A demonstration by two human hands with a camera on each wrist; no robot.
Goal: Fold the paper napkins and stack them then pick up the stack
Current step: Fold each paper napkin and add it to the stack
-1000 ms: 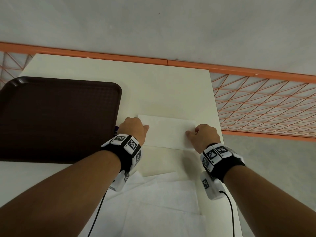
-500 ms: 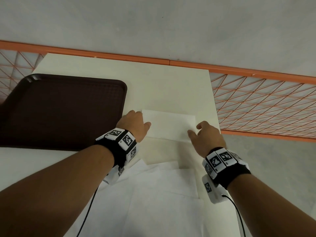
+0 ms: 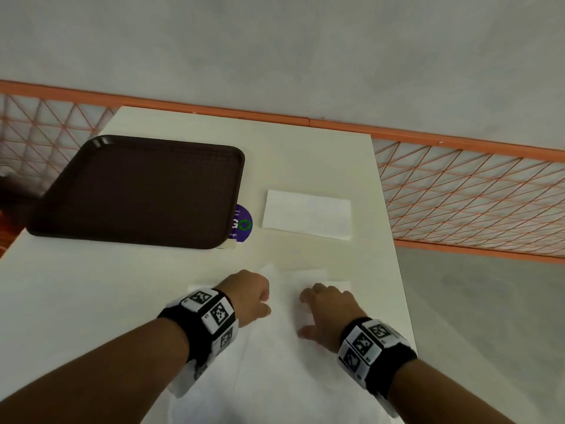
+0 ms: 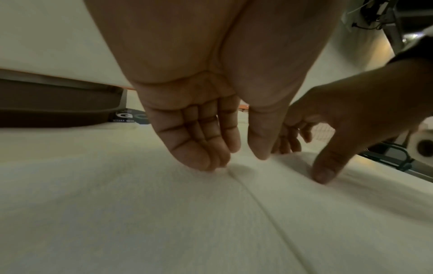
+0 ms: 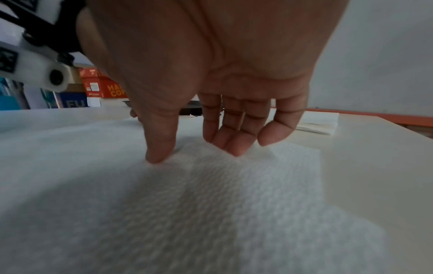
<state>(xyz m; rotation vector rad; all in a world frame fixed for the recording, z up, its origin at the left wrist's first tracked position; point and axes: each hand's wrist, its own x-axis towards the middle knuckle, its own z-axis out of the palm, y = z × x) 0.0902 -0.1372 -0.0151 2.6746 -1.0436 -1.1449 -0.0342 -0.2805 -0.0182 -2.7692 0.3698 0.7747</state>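
From the head camera, a folded napkin (image 3: 306,214) lies flat on the cream table (image 3: 171,283), near its right edge and just right of a purple sticker (image 3: 242,223) half tucked under the brown tray (image 3: 137,191). Nearer the person, unfolded napkins (image 3: 275,362) spread in an overlapping pile. The left hand (image 3: 249,296) and right hand (image 3: 325,313) rest on the pile's far part, close together but apart, well short of the folded one.

The left wrist camera shows the left hand's fingertips (image 4: 211,163) pointing down onto the white paper beside a crease, fingers nearly straight, thumb not closed on anything. The right hand (image 4: 346,118) touches the sheet just beyond.

The right wrist camera shows the right hand's thumb (image 5: 159,148) pressing the sheet and fingertips (image 5: 234,148) just at it, spread loosely, gripping nothing. The folded napkin (image 5: 318,122) lies beyond the fingers.
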